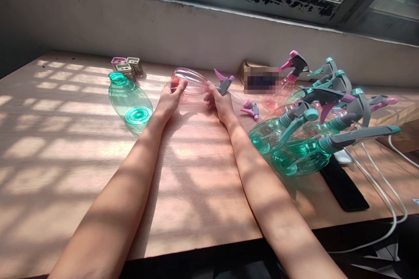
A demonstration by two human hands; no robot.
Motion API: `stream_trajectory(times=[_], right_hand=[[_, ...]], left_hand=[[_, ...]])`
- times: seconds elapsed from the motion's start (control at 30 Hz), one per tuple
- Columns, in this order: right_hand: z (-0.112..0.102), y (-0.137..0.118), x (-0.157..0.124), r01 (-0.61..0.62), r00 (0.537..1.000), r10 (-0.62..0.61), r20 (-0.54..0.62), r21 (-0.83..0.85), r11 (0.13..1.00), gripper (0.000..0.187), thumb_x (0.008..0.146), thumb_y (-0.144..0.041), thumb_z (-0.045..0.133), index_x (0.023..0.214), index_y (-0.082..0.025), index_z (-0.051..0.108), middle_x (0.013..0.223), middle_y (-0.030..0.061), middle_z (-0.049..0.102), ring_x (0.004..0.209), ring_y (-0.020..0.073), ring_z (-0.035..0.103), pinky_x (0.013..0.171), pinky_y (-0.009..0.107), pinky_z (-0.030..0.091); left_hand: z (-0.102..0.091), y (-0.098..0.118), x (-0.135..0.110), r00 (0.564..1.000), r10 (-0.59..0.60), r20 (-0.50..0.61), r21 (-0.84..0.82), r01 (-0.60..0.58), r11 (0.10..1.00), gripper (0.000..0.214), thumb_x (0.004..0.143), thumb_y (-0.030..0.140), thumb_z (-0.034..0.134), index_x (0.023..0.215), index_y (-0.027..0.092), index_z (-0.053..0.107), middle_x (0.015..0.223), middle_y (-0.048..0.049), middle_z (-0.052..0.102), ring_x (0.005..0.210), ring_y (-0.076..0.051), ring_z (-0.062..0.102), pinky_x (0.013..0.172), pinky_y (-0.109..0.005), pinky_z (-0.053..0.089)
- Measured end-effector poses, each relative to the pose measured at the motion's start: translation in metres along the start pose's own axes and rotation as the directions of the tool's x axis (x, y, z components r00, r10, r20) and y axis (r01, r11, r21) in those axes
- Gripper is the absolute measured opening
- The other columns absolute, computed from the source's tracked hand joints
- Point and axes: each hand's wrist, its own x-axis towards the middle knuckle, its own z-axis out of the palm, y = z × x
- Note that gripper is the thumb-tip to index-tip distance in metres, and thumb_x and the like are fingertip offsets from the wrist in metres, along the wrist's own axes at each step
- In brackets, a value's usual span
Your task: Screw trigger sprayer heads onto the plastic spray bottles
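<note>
A clear pink spray bottle (192,79) lies sideways between my hands, just above or on the table. My left hand (170,98) is closed around its base end. At the neck end, my right hand (220,102) grips where the bottle meets a pink and grey trigger sprayer head (224,82). Whether the head is screwed on cannot be made out, as my fingers cover the joint. To the left stands a green bottle (126,96) with an uncapped neck. A loose pink and grey sprayer head (251,110) rests right of my right hand.
Several green and pink spray bottles (297,157) with trigger heads crowd the right side. A black phone (343,185) and white cables (381,183) lie near the front right edge. Small sharpener-like blocks (126,67) and a partly blurred box (245,74) sit along the back by the wall.
</note>
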Motion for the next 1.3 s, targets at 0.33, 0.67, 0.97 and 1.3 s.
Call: stream_trajectory(times=[0.33,0.67,0.97,1.3], right_hand=[[-0.001,0.000,-0.002,0.011,1.000,-0.011,-0.004,0.009,1.000,0.041,0.075,-0.057,0.088,0.069,-0.021,0.069,0.052,-0.0035,0.067,0.041,0.0087,0.055,0.037,0.019,0.042],[0.001,-0.002,-0.004,0.027,1.000,-0.027,-0.004,-0.001,1.000,0.040,0.075,-0.057,0.088,0.073,-0.021,0.069,0.053,-0.0040,0.068,0.042,0.0094,0.056,0.040,0.020,0.045],[0.001,-0.001,-0.006,0.050,0.998,-0.049,0.028,-0.030,0.998,0.032,0.077,-0.049,0.087,0.078,-0.020,0.072,0.056,-0.0040,0.068,0.044,0.0094,0.055,0.040,0.021,0.043],[-0.001,0.001,-0.008,0.072,0.996,-0.068,0.051,-0.069,0.995,0.034,0.077,-0.055,0.085,0.077,-0.022,0.074,0.058,-0.0047,0.068,0.045,0.0102,0.054,0.040,0.022,0.043]], left_hand=[[-0.007,-0.010,0.004,0.997,0.056,0.044,-0.067,-0.053,0.996,0.055,0.080,0.043,0.082,0.127,0.021,0.063,0.139,-0.0140,0.067,0.130,-0.029,0.063,0.107,-0.040,0.054],[-0.006,-0.006,0.000,0.999,0.024,0.046,-0.045,-0.022,0.999,0.061,0.076,0.039,0.086,0.128,0.024,0.057,0.139,-0.0131,0.063,0.131,-0.028,0.062,0.111,-0.041,0.050],[-0.004,0.000,-0.002,1.000,-0.017,-0.003,-0.035,0.016,0.999,0.044,0.085,0.047,0.079,0.113,0.024,0.054,0.129,-0.0120,0.066,0.125,-0.025,0.065,0.106,-0.038,0.052],[-0.011,-0.005,-0.002,0.999,0.035,0.006,-0.055,-0.035,0.998,0.046,0.074,0.032,0.088,0.106,0.022,0.057,0.125,-0.0104,0.070,0.129,-0.027,0.063,0.114,-0.043,0.048]])
